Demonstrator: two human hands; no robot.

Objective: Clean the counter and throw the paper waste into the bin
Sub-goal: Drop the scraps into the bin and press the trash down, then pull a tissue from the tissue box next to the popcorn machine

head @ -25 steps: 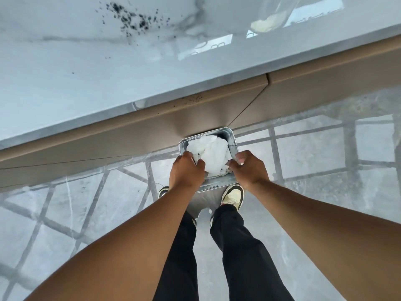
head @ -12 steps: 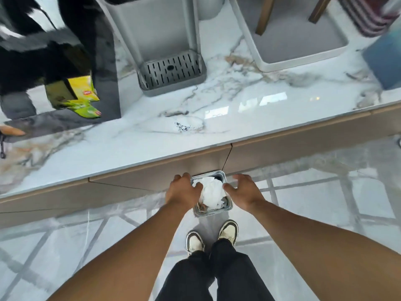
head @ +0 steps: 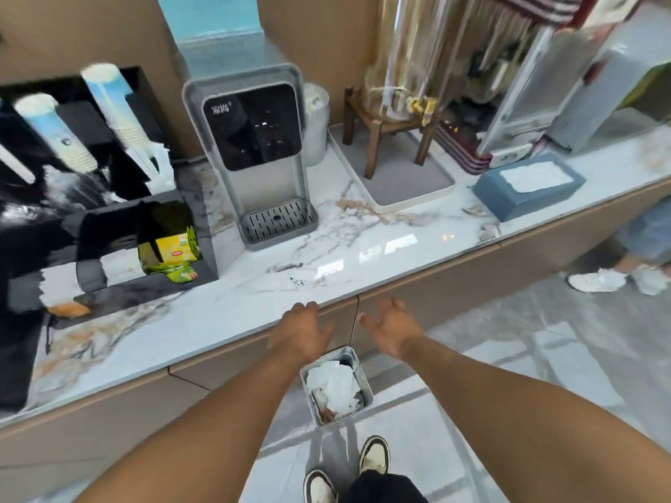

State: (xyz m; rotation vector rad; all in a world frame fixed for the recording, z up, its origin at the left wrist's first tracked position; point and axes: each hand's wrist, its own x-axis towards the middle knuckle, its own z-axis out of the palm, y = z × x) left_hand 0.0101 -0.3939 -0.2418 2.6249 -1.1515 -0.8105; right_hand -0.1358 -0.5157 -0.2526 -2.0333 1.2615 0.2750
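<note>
A small metal bin (head: pixel 365 384) stands on the floor against the cabinet front, with crumpled white paper (head: pixel 336 386) inside it. Above the bin, my left hand (head: pixel 299 334) and my right hand (head: pixel 390 330) hover apart near the counter edge, both with fingers spread and holding nothing. The white marble counter (head: pixel 254 303) carries a small patch of dark specks (head: pixel 297 282) just beyond my left hand.
On the counter stand a grey water dispenser (head: pixel 254 154), a black organiser with cup stacks and yellow tea packets (head: pixel 174 252), a white tray with a wooden stand (head: pixel 395 176) and a blue tissue box (head: pixel 528 185). Another person's white shoes (head: pixel 595 279) are at right.
Both hands have let go of the bin and risen to counter height, fingers spread. The view has lifted from the floor to the whole counter.
</note>
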